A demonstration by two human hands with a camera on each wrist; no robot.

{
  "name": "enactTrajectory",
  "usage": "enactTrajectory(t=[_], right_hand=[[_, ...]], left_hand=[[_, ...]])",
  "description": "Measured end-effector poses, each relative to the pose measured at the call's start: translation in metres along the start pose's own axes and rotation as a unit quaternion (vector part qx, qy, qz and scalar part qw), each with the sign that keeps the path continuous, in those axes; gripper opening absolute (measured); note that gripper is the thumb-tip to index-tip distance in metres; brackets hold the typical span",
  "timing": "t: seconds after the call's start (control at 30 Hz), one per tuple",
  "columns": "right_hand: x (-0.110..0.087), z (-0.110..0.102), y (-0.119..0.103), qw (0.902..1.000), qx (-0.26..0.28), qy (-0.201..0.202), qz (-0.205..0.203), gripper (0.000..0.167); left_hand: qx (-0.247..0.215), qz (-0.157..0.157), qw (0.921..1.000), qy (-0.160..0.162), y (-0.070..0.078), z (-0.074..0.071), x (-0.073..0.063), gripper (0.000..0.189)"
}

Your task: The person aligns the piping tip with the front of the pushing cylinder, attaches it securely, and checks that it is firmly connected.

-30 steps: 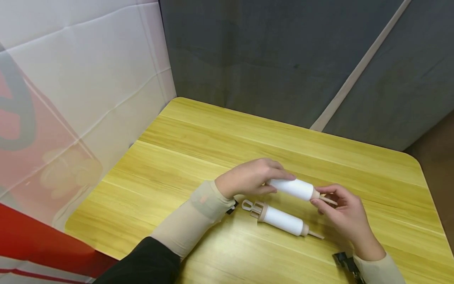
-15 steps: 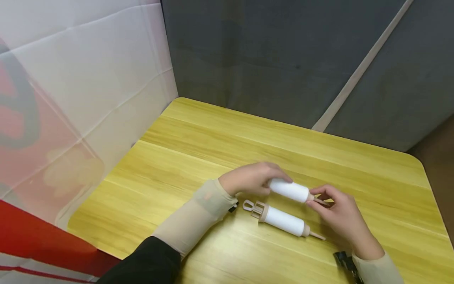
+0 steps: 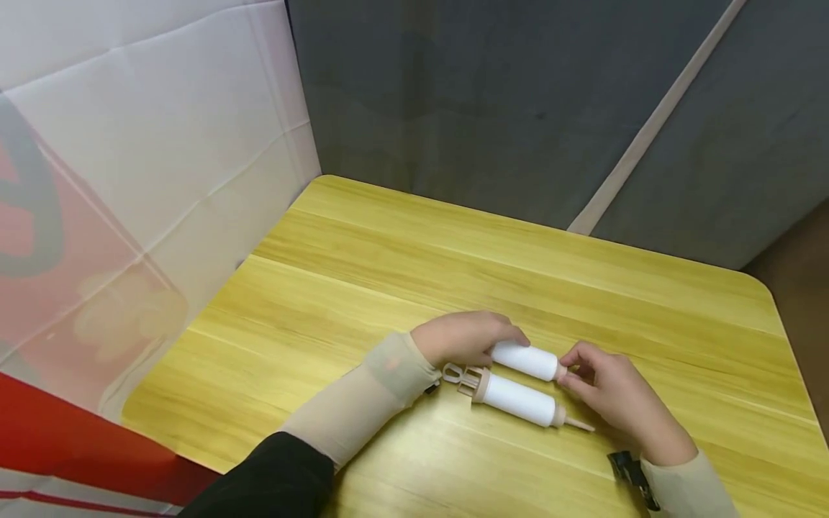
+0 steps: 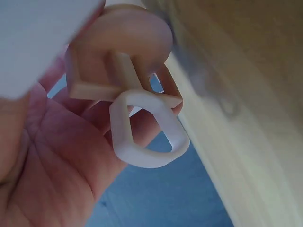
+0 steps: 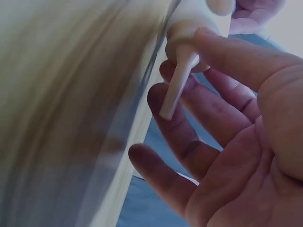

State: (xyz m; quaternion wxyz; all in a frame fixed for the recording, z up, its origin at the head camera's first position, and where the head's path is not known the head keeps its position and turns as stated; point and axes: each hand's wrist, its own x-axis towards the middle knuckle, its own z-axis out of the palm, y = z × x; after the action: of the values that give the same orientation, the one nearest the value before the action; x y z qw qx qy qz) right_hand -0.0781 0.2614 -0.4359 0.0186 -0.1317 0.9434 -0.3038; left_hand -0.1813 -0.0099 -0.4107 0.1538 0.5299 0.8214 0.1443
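Observation:
My left hand (image 3: 468,338) grips the rear of a white-barrelled syringe (image 3: 526,361). My right hand (image 3: 615,392) pinches the tan collar at its front end. From the left wrist, a tan flange (image 4: 135,38) and a pale ring handle (image 4: 121,130) show beside the palm. The right wrist view shows the thin tan nozzle (image 5: 175,92) pointing out past thumb and fingers; in the head view the fingers hide it. A second, matching syringe (image 3: 518,400) lies on the table just nearer to me, almost parallel, its ring handle by my left wrist and its nozzle to the right.
Everything is over a yellow wood-grain table (image 3: 363,252) with rounded corners. A dark grey cloth wall (image 3: 440,108) stands behind its far edge, and a white printed sheet (image 3: 194,122) rises along the left side.
Both hands have brought the held syringe down and towards me, close alongside the lying one. My right fingers have moved left, covering the nozzle in the head view. The lying syringe stays put.

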Motion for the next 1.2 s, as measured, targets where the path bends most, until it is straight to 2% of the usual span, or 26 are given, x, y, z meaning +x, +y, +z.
enactTrajectory(t=[0.23,0.33,0.4,0.5,0.57,0.63,0.73,0.83,1.03,1.2], right_hand=[[0.004,0.001,0.003,0.9999,-0.012,0.002,-0.005,0.009],[0.003,-0.006,0.005,0.9988,-0.028,0.031,-0.026,0.020],[0.002,-0.015,0.008,0.9952,-0.047,0.075,-0.042,0.030],[0.000,-0.028,0.013,0.9867,-0.082,0.132,-0.049,0.050],[-0.002,-0.034,0.016,0.9859,-0.106,0.125,-0.034,0.066],[-0.005,-0.037,0.020,0.9865,-0.135,0.091,-0.010,0.082],[-0.008,-0.037,0.023,0.9846,-0.169,0.037,0.021,0.094],[-0.008,-0.037,0.026,0.9824,-0.183,0.021,0.031,0.096],[-0.012,-0.030,0.026,0.9812,-0.186,0.036,0.035,0.099],[-0.013,-0.023,0.023,0.9798,-0.190,0.049,0.039,0.098]], left_hand=[[-0.026,-0.012,0.9995,0.010,-0.010,0.005,0.002,0.057],[-0.039,-0.017,0.9988,0.025,-0.016,0.003,0.000,0.054],[-0.029,-0.025,0.9979,0.053,-0.021,-0.002,-0.002,0.052],[0.030,-0.043,0.9914,0.120,-0.029,-0.016,-0.010,0.054],[0.072,-0.070,0.9819,0.160,-0.034,-0.024,-0.017,0.056],[0.098,-0.102,0.9736,0.179,-0.037,-0.030,-0.024,0.062],[0.096,-0.150,0.9677,0.179,-0.040,-0.033,-0.032,0.076],[0.091,-0.177,0.9646,0.174,-0.042,-0.032,-0.035,0.088],[0.059,-0.209,0.9656,0.143,-0.039,-0.023,-0.035,0.087],[0.043,-0.209,0.9683,0.130,-0.036,-0.018,-0.037,0.087]])
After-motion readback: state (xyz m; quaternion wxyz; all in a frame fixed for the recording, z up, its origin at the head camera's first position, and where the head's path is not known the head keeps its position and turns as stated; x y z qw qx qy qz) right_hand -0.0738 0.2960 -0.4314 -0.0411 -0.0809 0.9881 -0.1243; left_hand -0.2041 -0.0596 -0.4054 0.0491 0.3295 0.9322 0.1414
